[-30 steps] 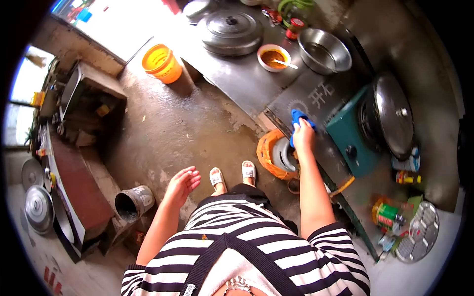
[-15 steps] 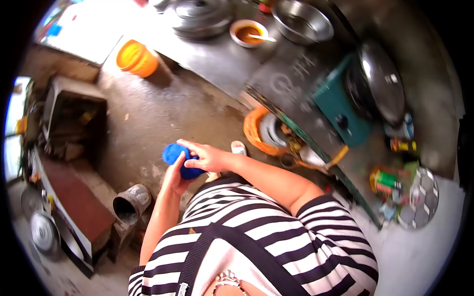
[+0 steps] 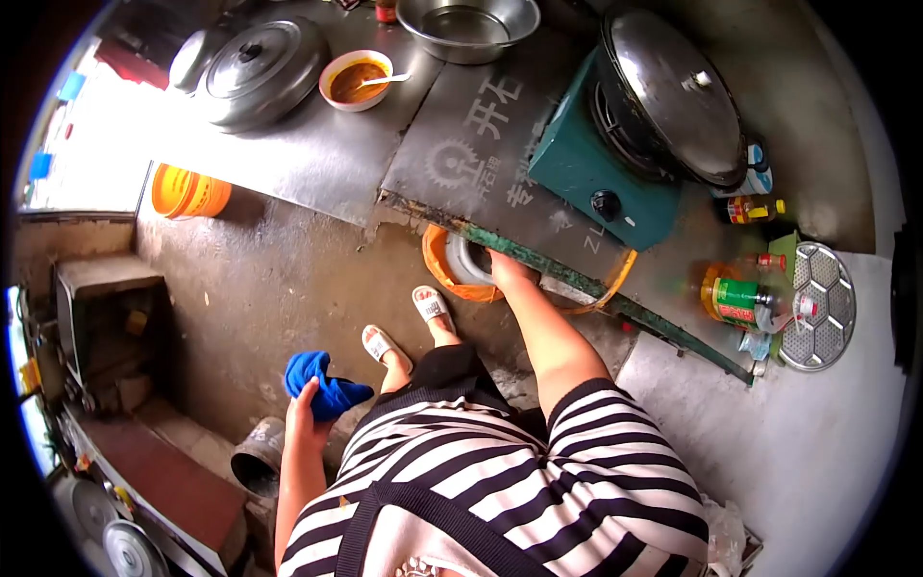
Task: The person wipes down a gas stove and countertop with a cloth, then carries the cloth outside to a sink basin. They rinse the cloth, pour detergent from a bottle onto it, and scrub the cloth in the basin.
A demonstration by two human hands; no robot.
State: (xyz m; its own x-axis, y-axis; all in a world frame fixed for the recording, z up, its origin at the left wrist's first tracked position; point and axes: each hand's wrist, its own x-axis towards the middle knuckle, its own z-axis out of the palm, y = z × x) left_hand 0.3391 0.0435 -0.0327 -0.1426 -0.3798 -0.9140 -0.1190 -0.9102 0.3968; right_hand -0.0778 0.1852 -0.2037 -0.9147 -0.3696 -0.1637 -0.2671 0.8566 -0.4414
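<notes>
My left hand (image 3: 302,415) is closed around a bunched blue cloth (image 3: 325,387), held out in front of my left side. My right hand (image 3: 510,271) reaches down beside the counter's green edge, at an orange tub (image 3: 438,262) with a grey round thing (image 3: 471,258) inside it. The fingers of that hand are hidden, so what they touch does not show. My two feet, in white slide sandals (image 3: 432,306), stand on the floor just left of the tub.
On the metal counter (image 3: 413,173) sit a lidded pot (image 3: 264,72), a bowl of reddish-brown sauce (image 3: 356,81) with a spoon, a steel basin (image 3: 469,29) and a teal stove (image 3: 615,154) bearing a lidded wok (image 3: 673,91). An orange bucket (image 3: 190,192) and a grey bucket (image 3: 258,457) stand on the floor.
Both hands were together on the blue cloth. My right hand has let go and moved right to the orange tub; the left keeps the cloth. The view has turned and shifted right.
</notes>
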